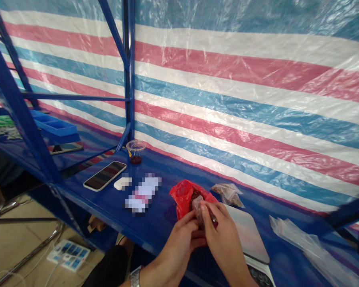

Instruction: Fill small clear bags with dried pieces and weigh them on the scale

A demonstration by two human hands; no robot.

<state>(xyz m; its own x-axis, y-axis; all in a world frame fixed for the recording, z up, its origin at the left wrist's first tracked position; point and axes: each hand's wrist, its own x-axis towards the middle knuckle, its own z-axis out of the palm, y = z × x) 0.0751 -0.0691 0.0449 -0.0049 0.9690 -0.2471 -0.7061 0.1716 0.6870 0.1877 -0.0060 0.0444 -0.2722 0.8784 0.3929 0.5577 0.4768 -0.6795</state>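
Where the small clear bag lay: lower centre of the frame, the small clear bag was held just above the blue shelf, against the near side of the red bag.
Left hand: the left hand came in from the lower left, thumb and fingers closed together on the bag's lower edge.
Right hand: the right hand came in from the lower right, fingertips pinched on the bag's upper right edge.
Direction from the fingers: the bag rose up-frame from between both hands toward the red bag; both touched it, so neither was nearer.
Long axis: roughly upright in the frame; I could not tell which end was the mouth.
Red bag: open, with dark contents showing.
Nearby: a scale sat just right of the right hand, small packets lay beyond it, and a phone and a cup were well apart to the left.
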